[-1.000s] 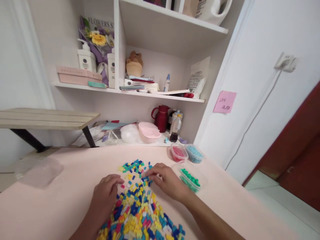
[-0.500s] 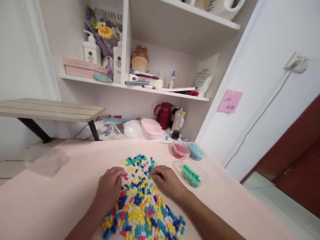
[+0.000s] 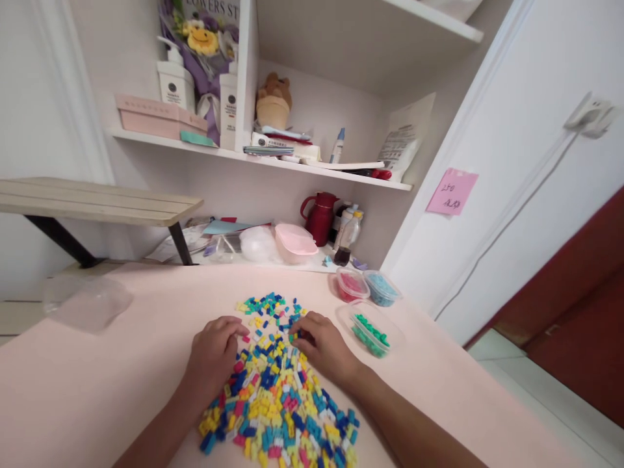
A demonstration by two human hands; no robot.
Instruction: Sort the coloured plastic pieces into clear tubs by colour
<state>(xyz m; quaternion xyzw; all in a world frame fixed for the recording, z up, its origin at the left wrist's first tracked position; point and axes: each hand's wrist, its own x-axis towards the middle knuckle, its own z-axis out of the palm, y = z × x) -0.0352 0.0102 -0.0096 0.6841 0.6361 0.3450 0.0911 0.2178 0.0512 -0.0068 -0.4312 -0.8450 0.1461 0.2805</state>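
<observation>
A long heap of small plastic building bricks (image 3: 277,403) in yellow, blue, teal, pink and white spreads over the pink tabletop. At its left edge rests my left hand (image 3: 214,354), fingers loosely bent and apart, holding nothing I can see. My right hand (image 3: 324,344) reaches in from the other side, fingers curled and thumb brought in among the bricks. Something small and greenish lies at those fingertips, partly hidden. To the right stands a clear tub of green bricks (image 3: 371,335).
Behind that tub are a tub of pink-red pieces (image 3: 351,286) and a tub of light blue pieces (image 3: 383,288). A clear plastic bag (image 3: 88,305) lies at left, near a small wooden stand (image 3: 97,198). A red jug (image 3: 320,218) and bottles (image 3: 347,237) stand at the back below shelves.
The camera view has shifted slightly, so the shelf items sit higher. My right hand's fingers have curled a little at the bricks. My left hand stays about where it was.
</observation>
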